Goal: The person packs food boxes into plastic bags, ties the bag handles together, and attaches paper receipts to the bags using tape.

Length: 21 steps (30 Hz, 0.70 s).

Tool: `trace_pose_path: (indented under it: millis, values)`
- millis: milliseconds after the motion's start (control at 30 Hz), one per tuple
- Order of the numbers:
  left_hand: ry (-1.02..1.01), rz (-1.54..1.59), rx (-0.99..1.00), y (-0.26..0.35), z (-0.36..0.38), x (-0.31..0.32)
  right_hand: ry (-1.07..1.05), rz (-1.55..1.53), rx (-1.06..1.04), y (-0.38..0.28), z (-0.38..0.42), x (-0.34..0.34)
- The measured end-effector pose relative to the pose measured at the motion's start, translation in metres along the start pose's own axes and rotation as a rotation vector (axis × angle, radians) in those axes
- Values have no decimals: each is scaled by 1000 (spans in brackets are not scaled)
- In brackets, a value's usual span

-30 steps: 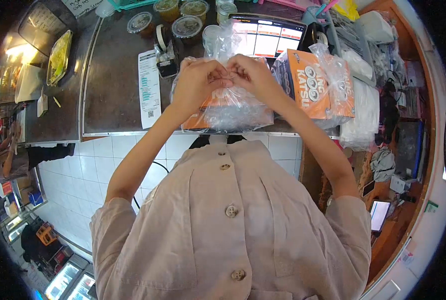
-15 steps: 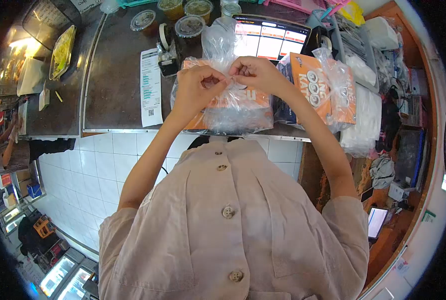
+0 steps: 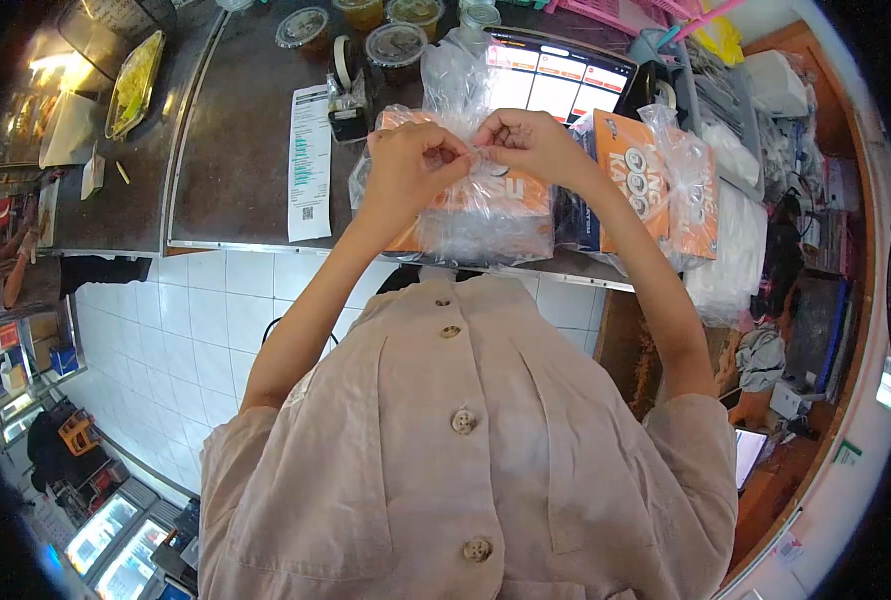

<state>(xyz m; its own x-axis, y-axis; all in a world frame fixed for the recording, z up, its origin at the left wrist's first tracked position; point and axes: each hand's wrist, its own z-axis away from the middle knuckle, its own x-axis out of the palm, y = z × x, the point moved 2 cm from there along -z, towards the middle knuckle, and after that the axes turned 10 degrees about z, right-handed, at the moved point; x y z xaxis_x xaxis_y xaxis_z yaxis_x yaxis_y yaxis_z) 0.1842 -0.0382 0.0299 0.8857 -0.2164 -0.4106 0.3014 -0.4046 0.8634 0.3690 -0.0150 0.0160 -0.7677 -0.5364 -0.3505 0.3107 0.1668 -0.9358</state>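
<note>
An orange box (image 3: 429,235) in a clear plastic bag (image 3: 493,222) sits at the counter's front edge. Above it, my left hand (image 3: 414,170) pinches a gathered part of the bag from the left. From the right, my right hand (image 3: 534,147) pinches the bag close to the left fingertips. The bag's loose top (image 3: 453,75) stands up behind my hands. To the right is a second orange box (image 3: 628,190), also in a clear bag that is bunched at the top. A long printed receipt (image 3: 310,165) lies to the left.
Behind the bag are a tape dispenser (image 3: 348,110), several lidded cups (image 3: 396,48) and a lit tablet (image 3: 556,80). Stacked plastic bags (image 3: 723,250) lie at the right. A tray of greens (image 3: 134,88) is far left, near another person's arm (image 3: 18,275).
My hands stay at the bag's gathered top, with their fingertips shifting slightly. The whole view has moved a little, so the counter things appear further right.
</note>
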Motion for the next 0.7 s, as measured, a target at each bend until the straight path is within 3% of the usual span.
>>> trace_pose_path:
  millis: [200, 300, 500, 600, 700]
  values:
    - [62, -45, 43, 2, 0, 5, -81, -103, -21, -6, 2, -6]
    - [114, 37, -27, -4, 2, 10, 59, -54, 113, -1, 0, 0]
    - [164, 2, 3, 11, 4, 9, 201, 102, -52, -9, 14, 10]
    - [152, -31, -1, 10, 6, 8, 286, -224, -13, -22, 21, 18]
    - [143, -111, 43, 7, 9, 7, 169, -201, -57, -12, 23, 15]
